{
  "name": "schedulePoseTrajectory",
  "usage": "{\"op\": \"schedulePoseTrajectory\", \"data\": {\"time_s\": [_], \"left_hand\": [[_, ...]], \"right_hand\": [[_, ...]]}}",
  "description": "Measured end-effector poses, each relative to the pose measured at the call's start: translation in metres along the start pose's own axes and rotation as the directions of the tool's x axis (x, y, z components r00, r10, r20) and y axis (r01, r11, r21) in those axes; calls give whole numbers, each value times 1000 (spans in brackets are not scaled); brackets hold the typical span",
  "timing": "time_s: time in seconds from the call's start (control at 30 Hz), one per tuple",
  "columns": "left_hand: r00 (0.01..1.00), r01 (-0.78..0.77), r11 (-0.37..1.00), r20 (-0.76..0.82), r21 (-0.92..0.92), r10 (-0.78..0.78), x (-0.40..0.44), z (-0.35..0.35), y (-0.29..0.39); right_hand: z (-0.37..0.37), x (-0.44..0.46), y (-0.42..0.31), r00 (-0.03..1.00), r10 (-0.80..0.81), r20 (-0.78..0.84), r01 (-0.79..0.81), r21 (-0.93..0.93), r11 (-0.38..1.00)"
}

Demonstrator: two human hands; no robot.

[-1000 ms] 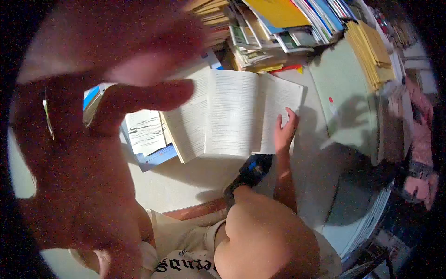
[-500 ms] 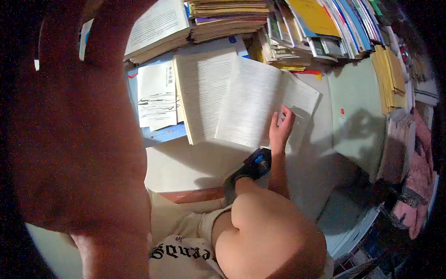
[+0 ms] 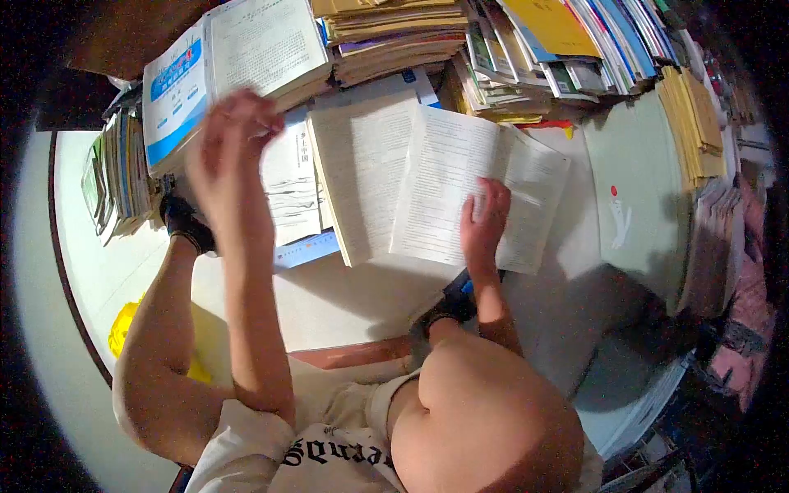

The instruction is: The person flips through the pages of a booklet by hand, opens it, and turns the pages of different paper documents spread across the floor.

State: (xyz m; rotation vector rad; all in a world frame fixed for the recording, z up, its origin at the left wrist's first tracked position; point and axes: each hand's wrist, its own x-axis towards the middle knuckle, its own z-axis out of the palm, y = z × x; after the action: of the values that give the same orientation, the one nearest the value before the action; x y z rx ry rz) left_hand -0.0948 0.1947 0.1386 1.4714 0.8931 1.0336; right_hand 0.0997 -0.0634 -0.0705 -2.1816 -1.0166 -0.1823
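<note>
An open book [image 3: 448,185] with printed pages lies spread in the middle, one leaf partly raised. My right hand [image 3: 485,215] rests on that leaf near its right edge, the fingers bent and apart, with nothing gripped. My left hand [image 3: 233,144] is raised over the books at the left, blurred, its fingers curled; whether anything is in them cannot be made out. Beneath it and to its right a white booklet with ink-like lines [image 3: 293,193] lies partly under the open book. A blue book [image 3: 308,249] shows below the booklet.
A thick open book [image 3: 267,45] and a blue-and-white book [image 3: 175,99] lie at the upper left. Stacks of books [image 3: 394,37] and folders [image 3: 551,33] line the back. Brown envelopes [image 3: 690,123] stand at the right. Upright books [image 3: 123,172] stand at the left, above a yellow bag [image 3: 123,329].
My left hand has drawn back from close before the camera to above the left books. My right hand has shifted slightly on the page, and the raised leaf has settled flatter.
</note>
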Motion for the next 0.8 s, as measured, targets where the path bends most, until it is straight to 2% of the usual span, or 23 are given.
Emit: {"op": "schedulePoseTrajectory", "data": {"time_s": [0.03,0.07,0.13,0.2,0.27,0.33,0.43,0.47,0.53,0.6,0.67,0.7,0.73,0.8], "left_hand": [[999,36,997,9,-66,-36,-3,-2,-39],[999,17,995,43,102,-21,-10,-6,-78],[987,146,931,18,334,-161,-36,2,-106],[981,187,893,-31,408,-192,-60,-1,-157],[975,152,806,45,573,-216,-75,1,-155],[975,157,796,37,585,-219,-82,9,-145],[995,-12,774,86,633,-55,-85,14,-146],[995,-12,775,87,631,-56,-87,16,-147],[978,-205,623,141,755,151,-89,22,-144],[976,-212,612,133,762,172,-93,28,-140],[989,13,789,108,615,-101,-94,31,-138],[986,38,804,109,594,-127,-93,34,-143],[986,37,805,111,592,-127,-94,34,-146],[929,171,697,121,697,-349,-92,31,-150]], "right_hand": [[-2,4,-16,998,11,68,-14,39,999],[-4,7,-33,991,20,136,-31,77,997],[3,8,-54,968,-18,249,-28,178,984],[14,10,-68,941,-137,309,65,233,970],[27,8,-80,914,-188,359,92,268,959],[34,5,-82,903,-221,368,114,290,950],[43,-4,-80,894,-263,364,202,198,959],[44,-7,-78,893,-263,364,202,197,959],[42,-8,-81,894,-271,356,206,209,956],[41,-9,-82,895,-256,366,187,213,959],[41,-10,-81,895,-241,376,169,215,962],[41,-9,-81,894,-241,379,170,212,963],[41,-9,-80,892,-240,382,171,207,963],[39,-7,-79,896,-211,392,136,210,968]]}}
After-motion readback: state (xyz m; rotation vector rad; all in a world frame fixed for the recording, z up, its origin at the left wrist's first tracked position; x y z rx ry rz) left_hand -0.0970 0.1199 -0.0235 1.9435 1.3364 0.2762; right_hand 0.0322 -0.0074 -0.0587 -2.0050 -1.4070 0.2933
